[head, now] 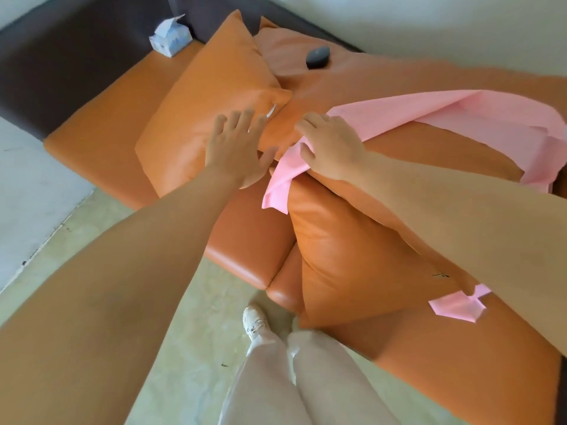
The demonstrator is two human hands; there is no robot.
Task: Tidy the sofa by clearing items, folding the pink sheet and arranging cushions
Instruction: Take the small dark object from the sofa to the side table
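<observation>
The pink sheet (435,115) lies crumpled across the orange sofa (92,139), partly trapped under an orange cushion (362,256) near the front edge. My right hand (331,145) grips the sheet's near edge on top of that cushion. My left hand (239,148) hovers with fingers spread beside a second orange cushion (214,96) to the left. A third cushion (285,47) leans at the back with a dark oval object (318,57) on it. Another scrap of pink sheet (457,305) shows below my right forearm.
A white tissue box (170,38) sits on the sofa's far left seat against the dark brown backrest (76,56). My legs and a white shoe (254,320) stand on the pale tiled floor right before the sofa.
</observation>
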